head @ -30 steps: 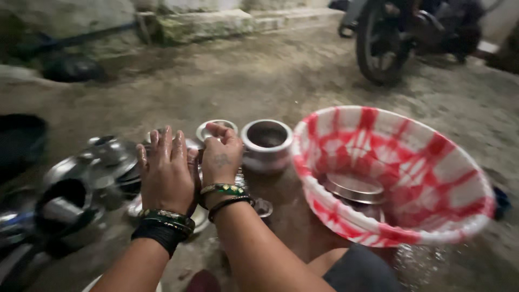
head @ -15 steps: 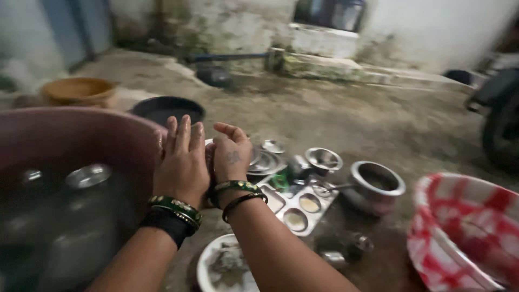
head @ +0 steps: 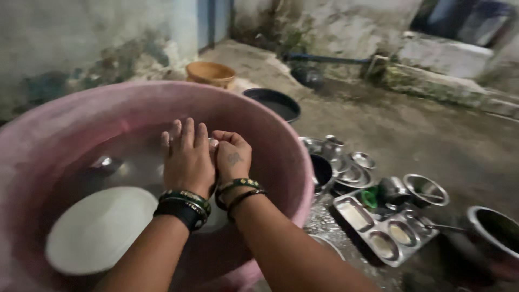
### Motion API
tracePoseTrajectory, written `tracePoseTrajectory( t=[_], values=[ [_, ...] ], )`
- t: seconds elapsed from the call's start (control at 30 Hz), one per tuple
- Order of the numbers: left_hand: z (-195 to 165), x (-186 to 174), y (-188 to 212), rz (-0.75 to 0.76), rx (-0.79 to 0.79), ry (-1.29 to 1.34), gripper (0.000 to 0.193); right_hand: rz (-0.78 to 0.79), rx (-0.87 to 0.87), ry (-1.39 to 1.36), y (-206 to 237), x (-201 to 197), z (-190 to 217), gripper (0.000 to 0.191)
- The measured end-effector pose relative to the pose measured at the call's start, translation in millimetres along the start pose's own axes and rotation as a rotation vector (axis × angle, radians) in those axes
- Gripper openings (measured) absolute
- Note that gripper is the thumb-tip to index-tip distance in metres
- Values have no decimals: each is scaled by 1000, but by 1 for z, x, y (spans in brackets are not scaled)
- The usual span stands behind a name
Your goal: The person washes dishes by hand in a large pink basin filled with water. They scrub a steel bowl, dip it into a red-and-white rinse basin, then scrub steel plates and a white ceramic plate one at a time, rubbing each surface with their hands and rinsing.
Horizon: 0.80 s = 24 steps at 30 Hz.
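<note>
My left hand (head: 186, 162) and my right hand (head: 232, 157) are pressed together above a big pink tub (head: 281, 135) that has water in it. A small shiny steel piece (head: 213, 143) shows between them; the right fingers curl around it and the left hand lies flat against it, hiding most of it. Both wrists wear bangles. Below the hands, a round steel plate (head: 100, 227) lies in the tub at the lower left. A small steel cup (head: 105, 164) sits in the water farther back.
On the wet floor right of the tub lie a steel compartment tray (head: 384, 227), several steel bowls (head: 425, 189), a green scrubber (head: 369, 198) and a steel pot (head: 494, 230). Behind the tub stand a black pan (head: 273, 103) and an orange bowl (head: 211, 73).
My view and both hands have swung left, from the dishes on the floor near a red-and-white basket to over the pink tub. The hands stay together.
</note>
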<state>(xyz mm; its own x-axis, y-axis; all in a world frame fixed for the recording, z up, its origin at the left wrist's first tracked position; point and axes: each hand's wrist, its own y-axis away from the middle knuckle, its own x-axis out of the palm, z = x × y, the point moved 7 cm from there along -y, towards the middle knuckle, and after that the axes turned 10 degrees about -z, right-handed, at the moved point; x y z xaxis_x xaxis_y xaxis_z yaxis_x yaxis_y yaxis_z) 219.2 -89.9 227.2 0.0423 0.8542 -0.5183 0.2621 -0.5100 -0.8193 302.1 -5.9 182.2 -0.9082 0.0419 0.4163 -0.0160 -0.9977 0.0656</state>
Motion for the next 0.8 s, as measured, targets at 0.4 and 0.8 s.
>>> tracePoseTrajectory(
  t=[0.4, 0.8],
  values=[
    [102, 25, 32, 216, -180, -181, 52, 300, 159, 495, -15, 43, -131, 36],
    [157, 45, 58, 303, -512, -236, 61, 449, -237, 974, -35, 58, -221, 43]
  ],
)
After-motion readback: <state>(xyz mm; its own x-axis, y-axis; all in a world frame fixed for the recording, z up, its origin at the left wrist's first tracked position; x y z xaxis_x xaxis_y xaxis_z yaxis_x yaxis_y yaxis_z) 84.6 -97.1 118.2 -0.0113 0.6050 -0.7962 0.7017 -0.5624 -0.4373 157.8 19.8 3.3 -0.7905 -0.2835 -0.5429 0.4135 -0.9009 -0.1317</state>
